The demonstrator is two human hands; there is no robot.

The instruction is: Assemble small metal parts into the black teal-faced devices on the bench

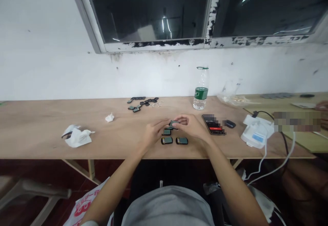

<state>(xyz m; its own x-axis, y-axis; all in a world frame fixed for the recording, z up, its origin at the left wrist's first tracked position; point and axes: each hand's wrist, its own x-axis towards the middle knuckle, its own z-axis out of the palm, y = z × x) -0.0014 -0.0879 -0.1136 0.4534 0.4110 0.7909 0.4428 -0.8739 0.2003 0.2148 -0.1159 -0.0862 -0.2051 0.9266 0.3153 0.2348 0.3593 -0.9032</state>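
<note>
A small black rounded piece with a grey-green face (174, 124) is between my two hands, raised just over the table. My right hand (190, 124) pinches it from the right with thumb and fingers. From the left, the fingertips of my left hand (154, 131) meet its edge, fingers together. Below the hands lie similar pieces: one partly covered (166, 132), one at the lower left (167, 140) and one at the lower right (182, 140). What exactly these pieces are cannot be made out.
More black pieces (136, 108) and small white bits (155, 105) lie farther back. A water bottle (200, 96), a phone (213, 124) and a white device with cables (256, 133) stand rightward. Crumpled tissue (78, 137) lies left. Another person's hand (322, 105) is far right.
</note>
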